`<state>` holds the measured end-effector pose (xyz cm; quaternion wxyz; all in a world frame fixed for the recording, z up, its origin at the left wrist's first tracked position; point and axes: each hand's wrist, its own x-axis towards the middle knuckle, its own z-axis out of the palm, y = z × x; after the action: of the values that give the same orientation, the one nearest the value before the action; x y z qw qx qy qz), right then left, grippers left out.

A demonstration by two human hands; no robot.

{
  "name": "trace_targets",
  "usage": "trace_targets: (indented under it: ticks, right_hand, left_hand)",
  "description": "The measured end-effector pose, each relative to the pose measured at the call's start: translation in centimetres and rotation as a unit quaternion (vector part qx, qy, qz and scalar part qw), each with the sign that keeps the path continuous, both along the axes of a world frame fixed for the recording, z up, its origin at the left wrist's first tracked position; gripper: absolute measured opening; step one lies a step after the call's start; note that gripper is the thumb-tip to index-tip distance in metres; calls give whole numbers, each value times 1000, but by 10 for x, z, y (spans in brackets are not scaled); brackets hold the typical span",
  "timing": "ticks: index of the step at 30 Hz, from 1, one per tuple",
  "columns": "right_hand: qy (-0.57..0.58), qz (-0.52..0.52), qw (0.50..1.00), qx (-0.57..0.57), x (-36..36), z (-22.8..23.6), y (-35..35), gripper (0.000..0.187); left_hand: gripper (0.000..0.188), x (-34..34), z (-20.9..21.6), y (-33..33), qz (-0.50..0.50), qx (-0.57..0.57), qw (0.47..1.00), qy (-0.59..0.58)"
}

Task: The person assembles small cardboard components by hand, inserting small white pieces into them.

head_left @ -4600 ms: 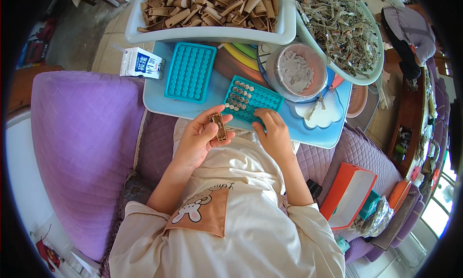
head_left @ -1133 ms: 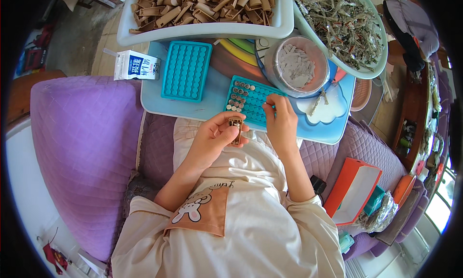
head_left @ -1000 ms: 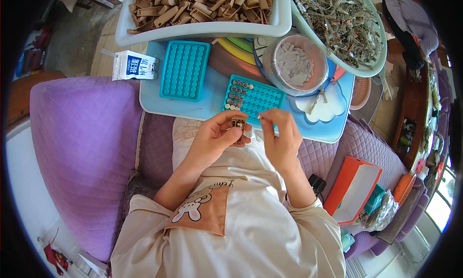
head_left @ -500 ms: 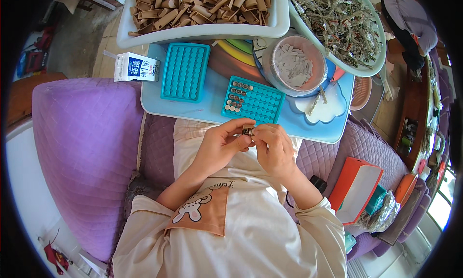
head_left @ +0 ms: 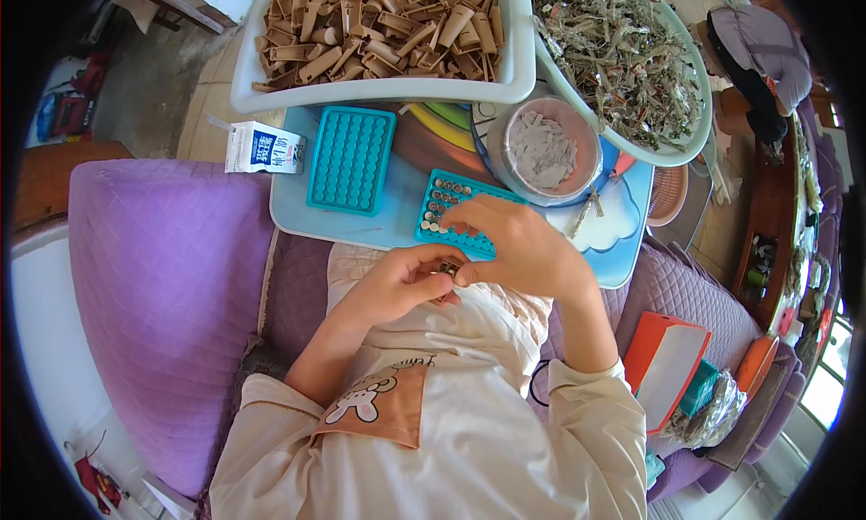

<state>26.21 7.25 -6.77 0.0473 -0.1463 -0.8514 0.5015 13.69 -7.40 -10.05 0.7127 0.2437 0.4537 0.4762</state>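
Observation:
My left hand (head_left: pixel 392 287) is closed around a small dark block-like part (head_left: pixel 448 268), mostly covered by the fingers. My right hand (head_left: pixel 528 249) reaches over a teal tray (head_left: pixel 487 247) of round pockets, with thumb and fingers apart. Its fingertips are by the small round metal cells (head_left: pixel 442 206) in that tray's left columns, and its thumb comes close to the part in my left hand. No object shows in the right fingers. A second teal tray (head_left: pixel 350 159), with its round pockets in rows, lies to the left on the blue table (head_left: pixel 298 204).
At the back stand a white bin (head_left: pixel 379 92) of brown plastic shells and a pale green basin (head_left: pixel 699 128) of clear-wrapped pieces. A tub (head_left: pixel 546 150) holds whitish strips. A drink carton (head_left: pixel 262 147) stands at the left, a red box (head_left: pixel 667 367) at the right. Another person (head_left: pixel 762 55) bends at far right.
My right hand has left the small part and moved up over the tray, its fingers spreading. My left hand has dropped slightly, still holding the part. The view has shifted a little.

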Motion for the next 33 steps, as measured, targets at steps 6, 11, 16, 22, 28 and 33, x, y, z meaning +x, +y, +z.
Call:
trace_targets:
  ticks: [6,11,16,22,28,33]
  right_hand:
    - [89,-237,966,49,-62,18,58,28]
    - [44,-373,851,368,-116,-1,103,23]
    - [29,-334,877,345,-136,-10,101,21]
    - [160,-305,930,131,-123,-11,96,18]
    - [239,-269,922,-140,-67,16,77,13]
    - [303,-219,886,-273,-28,11,49,10]
  left_hand:
    - [23,-2,2,0,77,-14,994,-75]
    - [24,4,3,2,100,-40,992,-60]
    - [26,6,10,2,59,-38,995,-63]
    - [29,5,1,1,105,-28,990,-86]
    - [34,6,7,6,212,-7,962,-174]
    - [33,7,9,10,259,31,951,-168]
